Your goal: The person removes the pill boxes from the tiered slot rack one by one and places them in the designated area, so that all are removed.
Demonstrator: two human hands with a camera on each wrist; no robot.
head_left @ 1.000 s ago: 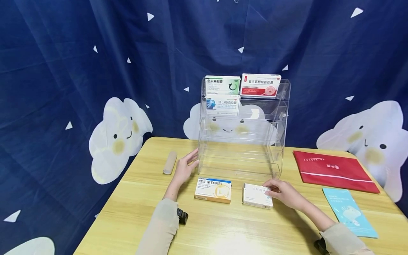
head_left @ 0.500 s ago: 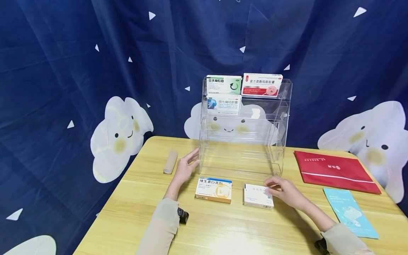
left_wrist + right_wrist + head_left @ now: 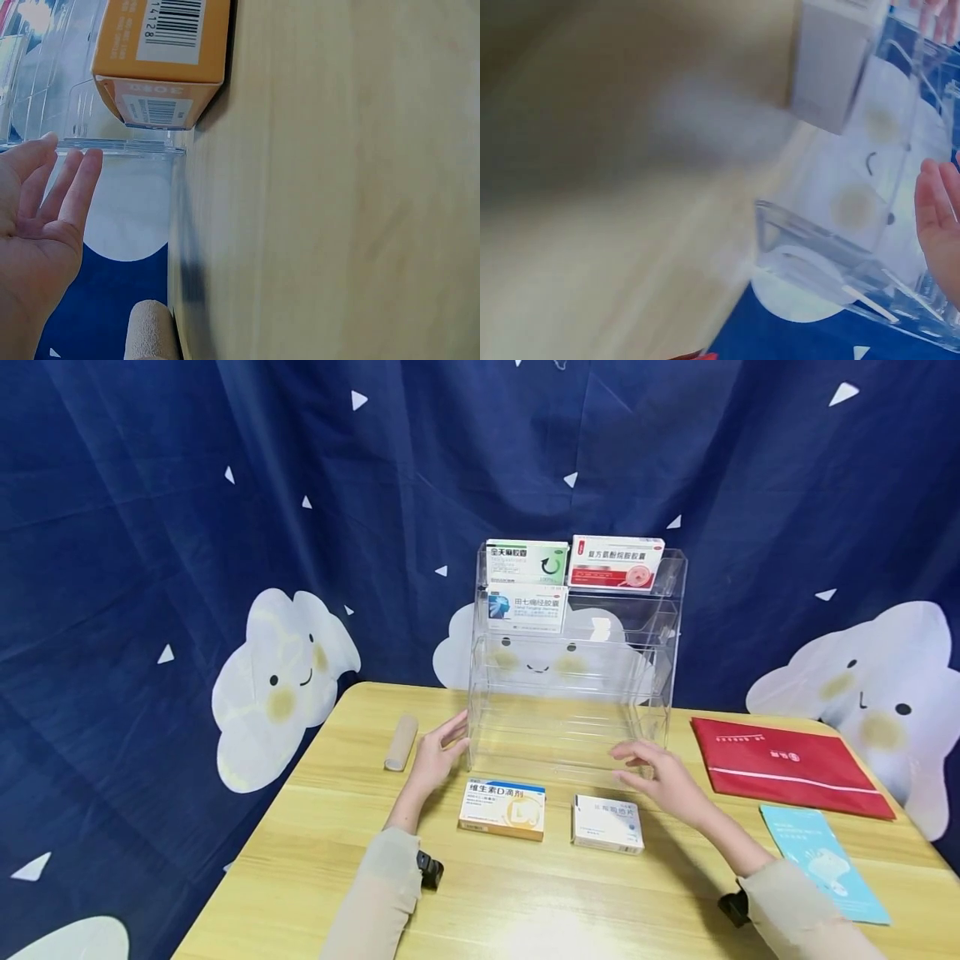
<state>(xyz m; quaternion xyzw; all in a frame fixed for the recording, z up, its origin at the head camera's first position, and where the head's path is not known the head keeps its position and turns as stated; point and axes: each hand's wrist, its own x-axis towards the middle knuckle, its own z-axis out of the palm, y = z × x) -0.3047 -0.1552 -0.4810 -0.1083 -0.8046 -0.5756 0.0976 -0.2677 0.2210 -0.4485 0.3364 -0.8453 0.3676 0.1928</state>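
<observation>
My left hand (image 3: 437, 760) has its fingertips against the left side of a clear acrylic tiered rack (image 3: 573, 695), fingers nearly straight in the left wrist view. My right hand (image 3: 670, 783), fingers loosely bent and holding nothing, hovers by the rack's lower right front. A white medicine box (image 3: 606, 824) lies flat just in front of that hand, apart from it. Left of this box lies a white and orange vitamin D drops box (image 3: 501, 810). The rack's top tier bears a green-white box (image 3: 527, 562) and a red-white box (image 3: 617, 562); a blue-white box (image 3: 527, 608) stands below.
A beige cylinder (image 3: 401, 743) lies left of my left hand. At the right of the wooden table (image 3: 300, 860) are a flat red pouch (image 3: 795, 767) and a light blue packet (image 3: 825, 863). A dark blue cloud-print curtain (image 3: 405, 527) hangs behind.
My right hand has let go of the white box and moved up and away from it, toward the rack's lower front. The box stays in place; my left hand has not visibly moved.
</observation>
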